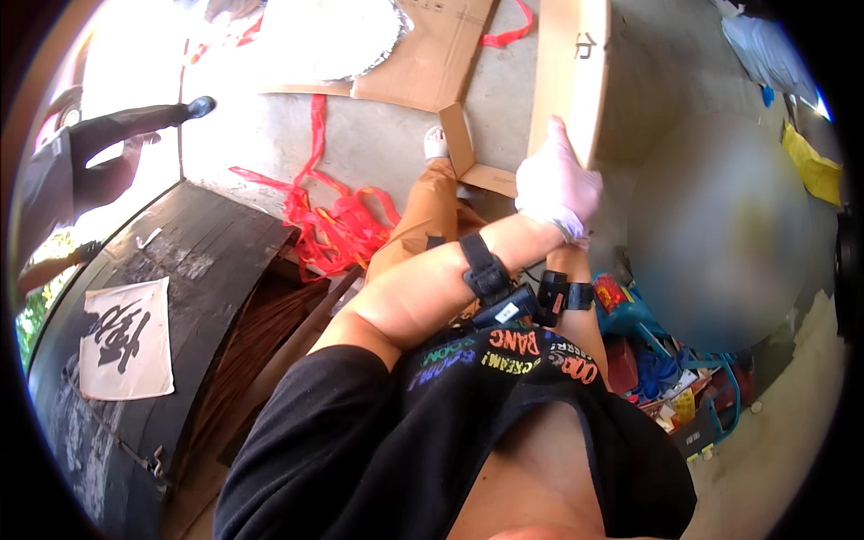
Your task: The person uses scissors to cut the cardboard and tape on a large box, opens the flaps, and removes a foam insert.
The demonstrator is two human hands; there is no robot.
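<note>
My left hand (557,179), in a thin pale glove, reaches across in front of me. It grips the near end of a long narrow cardboard piece (570,74), its thumb lying along the top face. The piece points away from me and bears a handwritten mark. My right hand (584,240) is almost wholly hidden behind the left one; only a bit of glove by the wrist shows, so its fingers cannot be made out. Beside the piece, on the left, lies a large opened cardboard box (425,50) with a raised flap (457,138) near my foot.
Tangled red ribbon (351,223) covers the floor at left. A dark wooden panel (223,209) carries a paper sheet (128,337) with brushed writing. Another person (101,148) is at far left. Turquoise-framed clutter (648,337) sits at right, below a blurred patch. A yellow sack (810,165) lies beyond.
</note>
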